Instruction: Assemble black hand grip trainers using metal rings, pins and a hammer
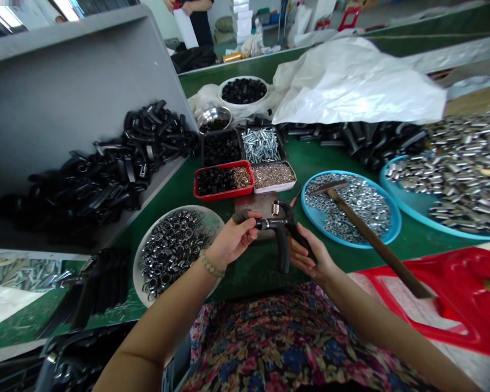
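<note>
A black hand grip strengthener (283, 247) with two handles and a small silver spring (275, 209) is held between my hands, above the work surface. My left hand (232, 239), wearing a beaded bracelet, pinches its dark rounded end on the left, beside a shiny collar. Fingers of my right hand (312, 251) wrap around the right-hand black handle. Behind it lies a flat metal plate (253, 202), partly hidden. Nearest my left forearm is a white bowl (138, 272) of dark metal rings. To the right, a hammer (363, 228) rests across a blue tray (397, 228) of small metal parts.
Beyond the plate stand a red tray (224, 195) and boxes of screws (261, 146) and small parts. A grey bin (85, 76) of black handles fills the left. A red stool (469, 294) stands right. Another person (200, 22) stands at the back.
</note>
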A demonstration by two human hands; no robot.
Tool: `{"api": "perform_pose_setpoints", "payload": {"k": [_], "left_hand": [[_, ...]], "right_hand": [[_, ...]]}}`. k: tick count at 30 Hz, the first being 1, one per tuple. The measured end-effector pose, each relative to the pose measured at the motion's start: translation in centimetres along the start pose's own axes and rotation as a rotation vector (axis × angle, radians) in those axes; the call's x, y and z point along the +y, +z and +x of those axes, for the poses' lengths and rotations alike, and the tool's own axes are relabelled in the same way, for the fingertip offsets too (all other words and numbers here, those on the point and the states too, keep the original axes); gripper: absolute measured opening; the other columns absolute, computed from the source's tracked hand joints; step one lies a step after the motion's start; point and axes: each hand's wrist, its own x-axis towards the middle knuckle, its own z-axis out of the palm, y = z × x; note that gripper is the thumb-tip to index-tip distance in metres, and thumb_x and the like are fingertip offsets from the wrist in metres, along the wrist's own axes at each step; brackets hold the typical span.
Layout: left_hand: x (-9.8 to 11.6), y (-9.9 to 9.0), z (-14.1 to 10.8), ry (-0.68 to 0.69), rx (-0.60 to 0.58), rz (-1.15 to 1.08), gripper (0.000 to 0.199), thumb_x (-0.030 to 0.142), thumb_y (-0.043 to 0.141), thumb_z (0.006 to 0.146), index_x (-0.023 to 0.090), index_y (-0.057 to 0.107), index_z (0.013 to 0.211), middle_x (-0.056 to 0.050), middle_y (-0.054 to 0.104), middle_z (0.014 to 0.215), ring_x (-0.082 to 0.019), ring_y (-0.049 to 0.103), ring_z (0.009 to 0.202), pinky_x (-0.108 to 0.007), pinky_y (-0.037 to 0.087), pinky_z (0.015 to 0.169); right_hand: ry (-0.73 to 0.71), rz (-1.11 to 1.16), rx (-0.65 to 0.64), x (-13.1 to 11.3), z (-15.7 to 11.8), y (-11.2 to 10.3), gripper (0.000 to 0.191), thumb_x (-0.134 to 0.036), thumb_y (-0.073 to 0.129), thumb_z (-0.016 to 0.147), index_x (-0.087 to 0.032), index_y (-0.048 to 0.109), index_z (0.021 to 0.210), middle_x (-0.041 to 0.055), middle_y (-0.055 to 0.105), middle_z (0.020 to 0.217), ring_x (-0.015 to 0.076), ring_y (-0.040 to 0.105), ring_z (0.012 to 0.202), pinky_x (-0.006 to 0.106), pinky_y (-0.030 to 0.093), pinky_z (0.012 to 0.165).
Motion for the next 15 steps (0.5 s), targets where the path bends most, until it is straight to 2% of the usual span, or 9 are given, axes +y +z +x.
{"api": "perform_pose_setpoints", "payload": {"k": [5, 8, 10, 12, 14, 15], "left_hand": [[-0.7, -0.4, -0.4, -0.025, -0.069, -0.014, 0.024, 0.022, 0.080, 0.066, 0.018, 0.065, 0.083, 0.001, 0.063, 0.086, -0.001, 0.049, 0.056, -0.014, 0.043, 0.052], [-0.6, -1.1, 0.0, -0.012, -0.071, 0.031, 0.037, 0.026, 0.078, 0.068, 0.025, 0.061, 0.100, 0.000, 0.063, 0.103, -0.002, 0.051, 0.059, -0.016, 0.044, 0.055], [-0.3, -1.6, 0.3, 0.052, 0.031, 0.187, 0.043, 0.024, 0.077, 0.068, 0.027, 0.057, 0.105, 0.001, 0.061, 0.105, -0.002, 0.052, 0.061, -0.016, 0.044, 0.056], [-0.1, -2.0, 0.2, 0.169, 0.135, 0.375, 0.043, 0.021, 0.075, 0.069, 0.026, 0.054, 0.106, 0.001, 0.061, 0.102, -0.004, 0.054, 0.064, -0.017, 0.045, 0.057], [-0.3, -2.3, -0.5, 0.246, 0.156, 0.508, 0.035, 0.021, 0.071, 0.073, 0.023, 0.055, 0.104, 0.000, 0.062, 0.096, -0.007, 0.056, 0.068, -0.019, 0.047, 0.061], [-0.7, -2.3, -1.1, 0.229, 0.130, 0.544, 0.028, 0.023, 0.068, 0.075, 0.021, 0.057, 0.101, 0.000, 0.063, 0.092, -0.008, 0.057, 0.068, -0.021, 0.048, 0.063]], "right_hand": [[0.020, -0.072, 0.002, 0.0, 0.2, 0.3, 0.059, -0.059, 0.047, 0.087, -0.021, 0.028, 0.046, -0.0093, 0.021, 0.032, 0.0022, 0.011, 0.025, 0.015, 0.013, 0.023], [-0.048, -0.276, 0.124, -1.4, -0.1, 1.9, 0.049, -0.059, 0.048, 0.086, -0.021, 0.036, 0.057, -0.0102, 0.027, 0.038, 0.0031, 0.016, 0.026, 0.016, 0.017, 0.025], [-0.126, -0.615, 0.236, -2.9, -0.6, 3.4, 0.037, -0.056, 0.052, 0.084, -0.021, 0.049, 0.073, -0.0086, 0.039, 0.045, 0.0056, 0.027, 0.028, 0.018, 0.023, 0.028], [-0.268, -1.092, 0.347, -4.4, -1.4, 4.5, 0.034, -0.052, 0.056, 0.083, -0.022, 0.058, 0.097, -0.0023, 0.055, 0.056, 0.0113, 0.045, 0.036, 0.022, 0.034, 0.035], [-0.410, -1.531, 0.441, -5.2, -2.0, 4.8, 0.042, -0.049, 0.054, 0.083, -0.021, 0.059, 0.115, 0.0055, 0.065, 0.070, 0.0187, 0.058, 0.049, 0.027, 0.042, 0.045], [-0.441, -1.689, 0.474, -5.3, -2.1, 4.7, 0.045, -0.049, 0.053, 0.084, -0.020, 0.059, 0.118, 0.0076, 0.067, 0.071, 0.0216, 0.059, 0.051, 0.030, 0.043, 0.047]]}}
